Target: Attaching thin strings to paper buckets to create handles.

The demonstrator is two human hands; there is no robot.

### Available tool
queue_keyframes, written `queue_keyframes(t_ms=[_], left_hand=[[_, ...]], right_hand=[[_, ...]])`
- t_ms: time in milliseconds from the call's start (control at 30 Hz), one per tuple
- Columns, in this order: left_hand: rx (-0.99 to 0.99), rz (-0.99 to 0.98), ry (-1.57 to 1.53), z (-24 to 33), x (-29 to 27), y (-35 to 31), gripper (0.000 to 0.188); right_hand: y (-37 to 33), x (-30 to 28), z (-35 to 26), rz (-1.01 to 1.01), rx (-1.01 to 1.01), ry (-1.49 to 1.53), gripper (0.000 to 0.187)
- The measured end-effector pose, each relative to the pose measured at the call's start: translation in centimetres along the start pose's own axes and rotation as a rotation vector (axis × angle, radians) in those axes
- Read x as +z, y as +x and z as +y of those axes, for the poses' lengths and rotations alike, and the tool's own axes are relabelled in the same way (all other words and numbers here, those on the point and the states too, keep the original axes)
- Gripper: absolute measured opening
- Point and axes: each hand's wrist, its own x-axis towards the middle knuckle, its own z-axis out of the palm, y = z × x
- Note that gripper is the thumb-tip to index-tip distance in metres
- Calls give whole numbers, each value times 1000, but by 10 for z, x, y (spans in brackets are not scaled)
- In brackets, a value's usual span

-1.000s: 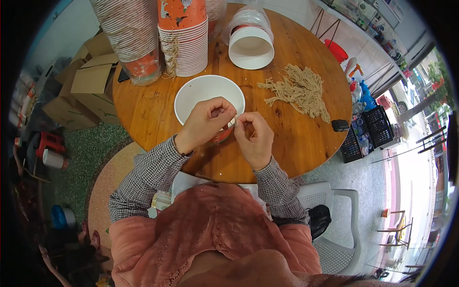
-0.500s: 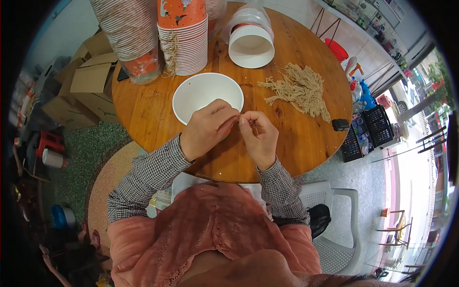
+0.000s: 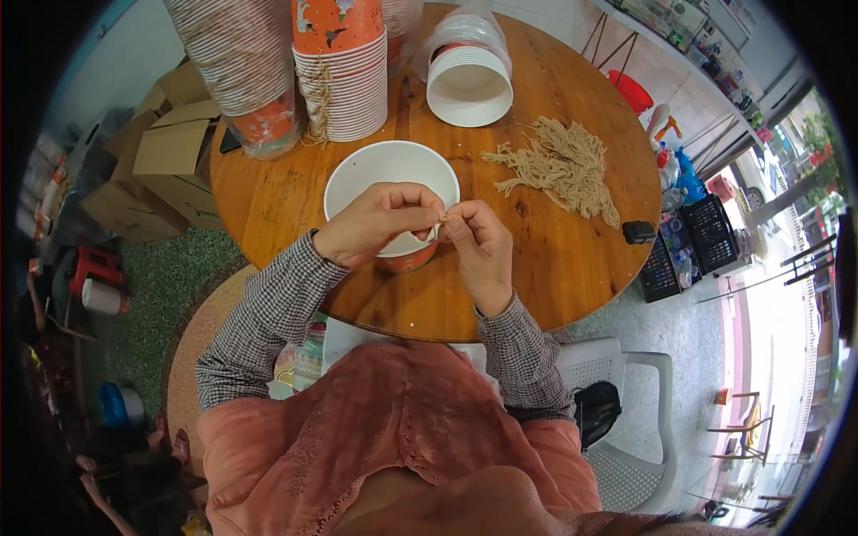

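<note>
In front of me on the table stands a paper bucket (image 3: 362,179), white inside and orange outside, its mouth tilted towards me. Both my hands meet at its near right rim. My left hand (image 3: 380,225) lies across the near rim, thumb and forefinger pinching a short bit of pale twine (image 3: 436,230). Fingertip to fingertip with it, my right hand (image 3: 483,250) pinches the same twine just outside the rim. The fingers hide most of the strand. To the right lies a loose bundle of tan twine (image 3: 567,170).
Tall stacks of paper buckets (image 3: 344,94) stand at the back left, some with twine hanging on them. A plastic-wrapped stack (image 3: 469,87) lies on its side further back. A small black object (image 3: 637,233) sits at the table's right edge. A grey plastic chair (image 3: 661,393) is at my right.
My left hand has risen slightly and turned flatter, uncovering the bucket's orange outside. My right hand has shifted a little left. The bucket has moved slightly right, and a twine end now shows between my fingers.
</note>
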Motion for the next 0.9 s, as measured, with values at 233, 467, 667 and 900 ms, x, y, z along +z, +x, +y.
queue_keyframes(t_ms=[233, 467, 667, 900], left_hand=[[18, 86, 136, -2, 3, -2, 9], [120, 173, 110, -4, 4, -3, 12], [161, 177, 160, -6, 6, -6, 11], [157, 41, 326, -7, 4, -5, 13]], right_hand=[[-1, 2, 0, -22, 75, 104, 14], [-9, 9, -10, 56, 62, 61, 10], [-9, 12, -7, 113, -45, 10, 8], [9, -11, -26, -119, 4, 65, 20]])
